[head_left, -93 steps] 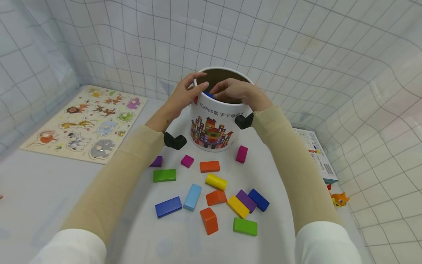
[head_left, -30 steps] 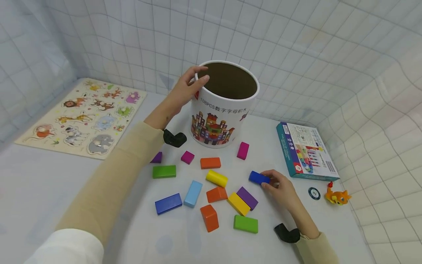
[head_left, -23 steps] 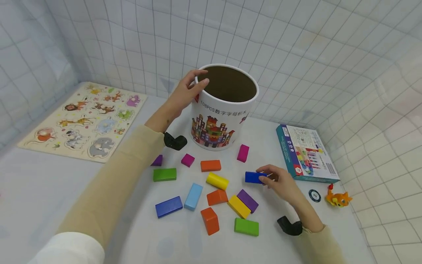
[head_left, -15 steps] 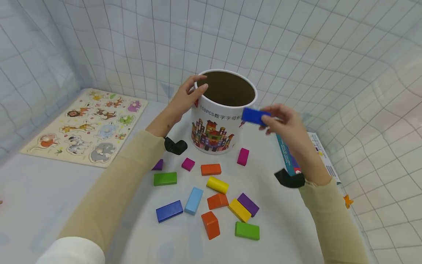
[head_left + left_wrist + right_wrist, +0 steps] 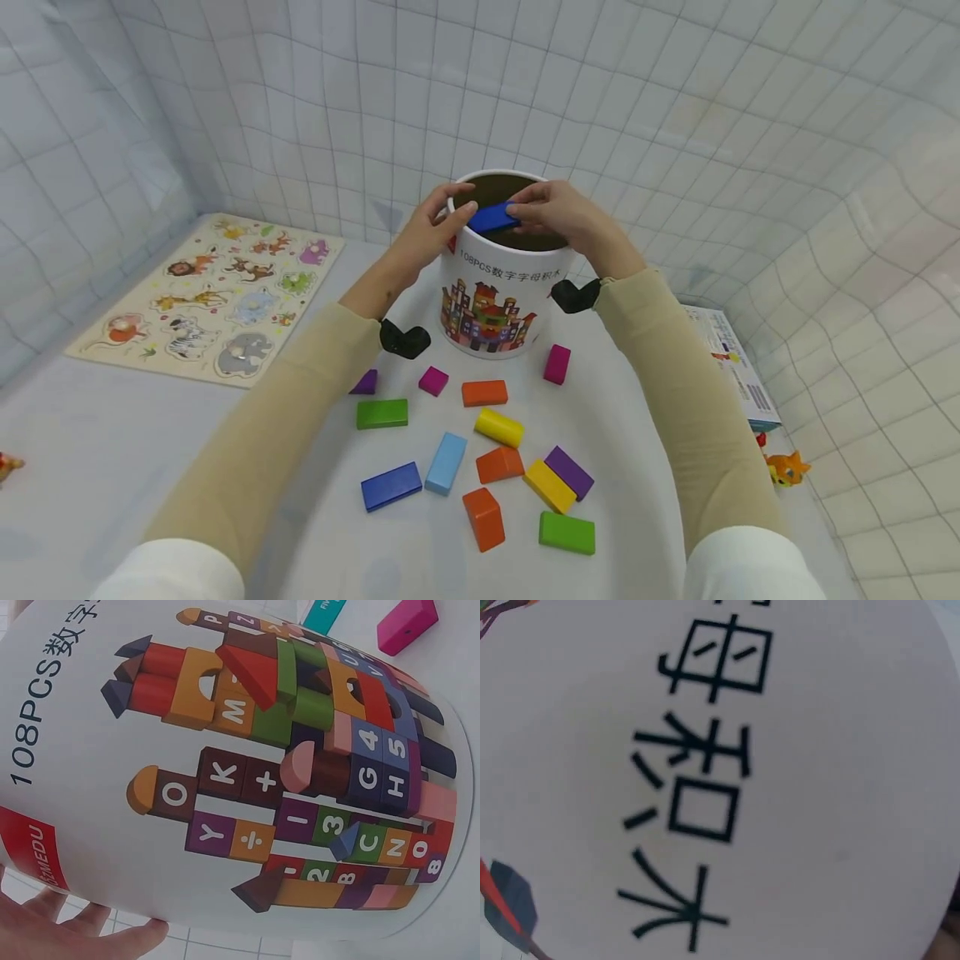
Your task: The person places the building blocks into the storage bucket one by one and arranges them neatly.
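I see the white round bucket [image 5: 495,304] standing upright, its mouth open to the top, with "108PCS" and a colourful block castle printed on its wall; the left hand [image 5: 425,237] grips its rim. At this mouth I see the rectangular blue block [image 5: 491,218], pinched by the right hand [image 5: 567,217].

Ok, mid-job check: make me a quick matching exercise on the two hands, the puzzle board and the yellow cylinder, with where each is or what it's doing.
1. left hand
2. right hand
3. puzzle board
4. yellow cylinder

A. lying between two orange blocks
B. pinching a blue block
C. gripping the rim of the bucket
D. flat, near the tiled backdrop

Pairs: 1-C, 2-B, 3-D, 4-A
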The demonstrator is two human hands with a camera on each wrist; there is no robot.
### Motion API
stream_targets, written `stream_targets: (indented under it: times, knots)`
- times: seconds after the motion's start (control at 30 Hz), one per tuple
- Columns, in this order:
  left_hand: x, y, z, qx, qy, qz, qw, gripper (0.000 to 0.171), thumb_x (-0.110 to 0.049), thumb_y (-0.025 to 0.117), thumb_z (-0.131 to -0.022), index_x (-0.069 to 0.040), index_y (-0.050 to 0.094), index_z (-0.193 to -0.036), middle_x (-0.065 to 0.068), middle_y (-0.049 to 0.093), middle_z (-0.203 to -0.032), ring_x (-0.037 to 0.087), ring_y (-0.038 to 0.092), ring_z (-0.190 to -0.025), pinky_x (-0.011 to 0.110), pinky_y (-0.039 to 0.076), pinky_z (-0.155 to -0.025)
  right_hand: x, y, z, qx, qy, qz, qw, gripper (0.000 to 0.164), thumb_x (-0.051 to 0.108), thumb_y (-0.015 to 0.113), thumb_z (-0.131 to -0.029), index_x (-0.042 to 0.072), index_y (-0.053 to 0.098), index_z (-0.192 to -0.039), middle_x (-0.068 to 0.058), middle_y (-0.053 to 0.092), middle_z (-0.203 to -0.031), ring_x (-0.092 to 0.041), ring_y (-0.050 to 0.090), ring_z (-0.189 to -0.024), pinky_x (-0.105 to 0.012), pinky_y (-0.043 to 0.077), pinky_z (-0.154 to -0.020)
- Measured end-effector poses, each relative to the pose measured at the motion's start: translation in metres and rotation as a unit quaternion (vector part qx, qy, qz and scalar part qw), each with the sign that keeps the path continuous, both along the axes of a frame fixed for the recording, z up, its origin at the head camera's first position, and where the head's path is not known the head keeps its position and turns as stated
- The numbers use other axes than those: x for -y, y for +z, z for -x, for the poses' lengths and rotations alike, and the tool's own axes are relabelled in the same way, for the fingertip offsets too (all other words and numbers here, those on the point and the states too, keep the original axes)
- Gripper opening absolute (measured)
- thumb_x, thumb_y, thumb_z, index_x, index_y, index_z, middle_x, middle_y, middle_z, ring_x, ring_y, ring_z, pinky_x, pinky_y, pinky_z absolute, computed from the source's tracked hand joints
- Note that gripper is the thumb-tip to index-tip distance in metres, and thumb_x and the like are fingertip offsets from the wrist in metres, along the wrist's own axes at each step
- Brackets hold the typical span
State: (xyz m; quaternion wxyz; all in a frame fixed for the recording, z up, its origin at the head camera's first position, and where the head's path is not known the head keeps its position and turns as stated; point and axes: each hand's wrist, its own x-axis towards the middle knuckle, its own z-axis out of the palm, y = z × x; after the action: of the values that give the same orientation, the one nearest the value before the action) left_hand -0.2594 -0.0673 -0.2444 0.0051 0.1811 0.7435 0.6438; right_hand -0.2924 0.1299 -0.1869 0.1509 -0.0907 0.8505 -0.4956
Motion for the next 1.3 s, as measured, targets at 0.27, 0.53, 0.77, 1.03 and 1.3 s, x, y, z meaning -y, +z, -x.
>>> stream_targets:
  times: [0.27,0.53,0.77,1.03,1.3]
  knots:
    - [0.0,0.002,-0.003,0.002,0.002,0.009,1.0,0.046,-0.032,0.045,-0.092,-0.019,0.033,-0.134,0.001,0.018,-0.146,0.031,0.019,-0.131,0.05,0.025,-0.1,0.006,-0.006,0.004,0.009,0.064,-0.059,0.996,0.028,0.02,0.055,-0.088,0.004,0.061,-0.11,-0.01,0.062,-0.103,-0.017,0.062,-0.087,-0.027,0.048,-0.078]
    - [0.006,0.005,-0.003,0.008,0.01,0.021,0.9997,0.047,-0.035,0.045,-0.092,-0.02,0.032,-0.135,0.001,0.018,-0.146,0.028,0.02,-0.132,0.049,0.024,-0.101,0.019,-0.008,0.016,0.012,0.075,-0.118,0.99,0.026,0.02,0.057,-0.087,0.005,0.062,-0.107,-0.009,0.063,-0.101,-0.016,0.061,-0.088,-0.026,0.047,-0.079]
    - [0.009,0.006,-0.005,0.003,0.008,0.022,0.9997,0.047,-0.034,0.045,-0.092,-0.02,0.032,-0.134,0.0,0.016,-0.146,0.028,0.018,-0.132,0.05,0.024,-0.101,0.025,-0.007,0.016,0.01,0.119,-0.207,0.971,0.028,0.022,0.055,-0.089,0.009,0.061,-0.113,-0.005,0.063,-0.101,-0.017,0.057,-0.09,-0.029,0.044,-0.082]
    - [0.01,0.004,0.0,-0.002,-0.003,0.01,0.9999,0.047,-0.032,0.045,-0.092,-0.019,0.032,-0.135,0.0,0.018,-0.145,0.026,0.022,-0.131,0.048,0.025,-0.1,0.024,-0.004,0.01,-0.067,0.113,-0.217,0.967,0.03,0.025,0.053,-0.09,0.011,0.06,-0.115,-0.004,0.061,-0.106,-0.016,0.057,-0.09,-0.028,0.045,-0.079]
    - [0.009,-0.005,0.018,-0.018,0.002,0.01,0.9998,0.046,-0.041,0.048,-0.089,-0.027,0.036,-0.131,-0.009,0.019,-0.144,0.025,0.022,-0.131,0.05,0.024,-0.1,-0.016,0.009,-0.049,-0.213,0.061,0.095,0.971,0.03,0.015,0.056,-0.088,0.002,0.058,-0.114,-0.009,0.061,-0.11,-0.016,0.057,-0.102,-0.028,0.044,-0.087]
